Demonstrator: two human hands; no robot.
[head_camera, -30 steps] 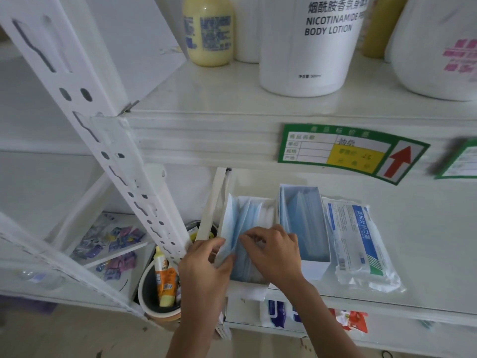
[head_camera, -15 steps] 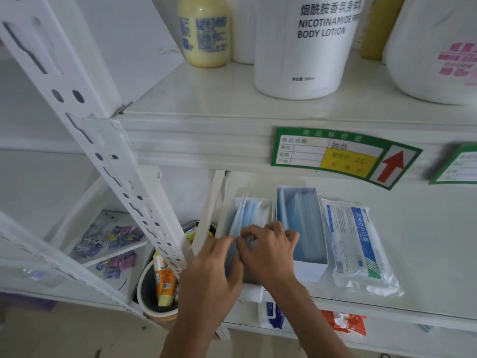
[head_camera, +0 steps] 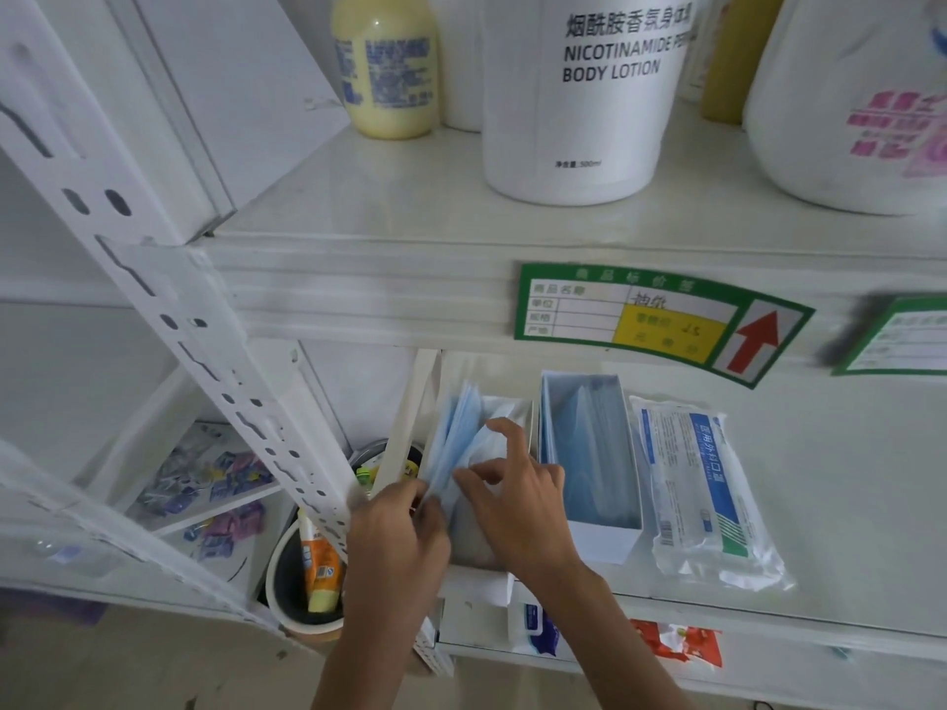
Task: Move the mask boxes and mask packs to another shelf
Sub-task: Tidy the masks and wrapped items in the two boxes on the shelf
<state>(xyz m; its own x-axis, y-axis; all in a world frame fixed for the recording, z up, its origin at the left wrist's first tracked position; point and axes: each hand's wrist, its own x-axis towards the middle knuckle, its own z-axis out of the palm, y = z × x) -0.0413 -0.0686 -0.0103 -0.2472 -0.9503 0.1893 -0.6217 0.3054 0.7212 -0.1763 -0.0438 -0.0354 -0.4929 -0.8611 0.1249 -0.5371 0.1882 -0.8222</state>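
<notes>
Head view, left hand [head_camera: 397, 530] and right hand [head_camera: 517, 497] both pinching blue masks [head_camera: 456, 443]

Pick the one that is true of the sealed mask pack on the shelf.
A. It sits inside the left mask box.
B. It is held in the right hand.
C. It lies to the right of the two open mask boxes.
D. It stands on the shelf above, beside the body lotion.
C: the sealed mask pack lies flat on the shelf, right of the right mask box, and neither hand touches it.
</notes>
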